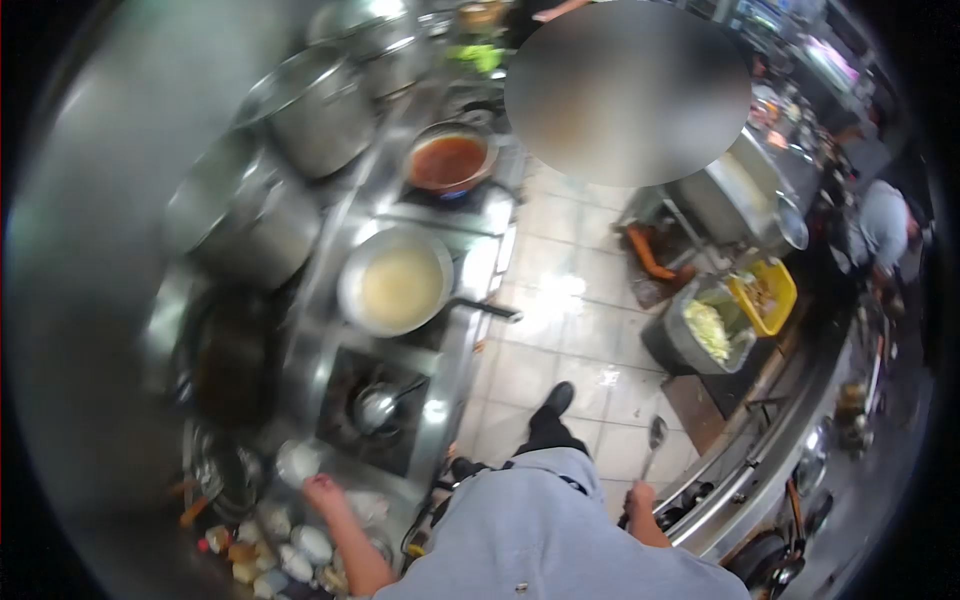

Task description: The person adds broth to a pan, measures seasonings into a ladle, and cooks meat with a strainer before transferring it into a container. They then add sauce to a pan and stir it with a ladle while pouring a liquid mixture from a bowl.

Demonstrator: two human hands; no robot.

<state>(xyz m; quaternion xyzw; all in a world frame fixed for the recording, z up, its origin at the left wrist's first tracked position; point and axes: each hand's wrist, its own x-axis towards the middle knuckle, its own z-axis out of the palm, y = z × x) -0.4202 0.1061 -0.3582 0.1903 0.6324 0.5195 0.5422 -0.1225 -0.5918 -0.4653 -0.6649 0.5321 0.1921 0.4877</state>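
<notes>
My left hand [322, 492] is over the counter at the lower left, its fingers bent and blurred, beside a small round white dish [298, 462]. Whether it touches the dish is unclear. My right hand [641, 496] is closed round the handle of a long metal spoon [656, 434], whose bowl points away from me above the tiled floor. On the stove, a pan of pale liquid [402, 280] has its black handle turned to the right. Behind it stands a pan of red sauce [448, 163] over a blue flame. A small metal ladle or bowl [376, 407] rests on the near burner.
Large metal pots [322, 112] line the left side. Several containers [275, 545] crowd the lower left counter. To the right stand a metal bin of chopped vegetables [708, 330] and a yellow basket [775, 296]. Another person [884, 225] is at the far right.
</notes>
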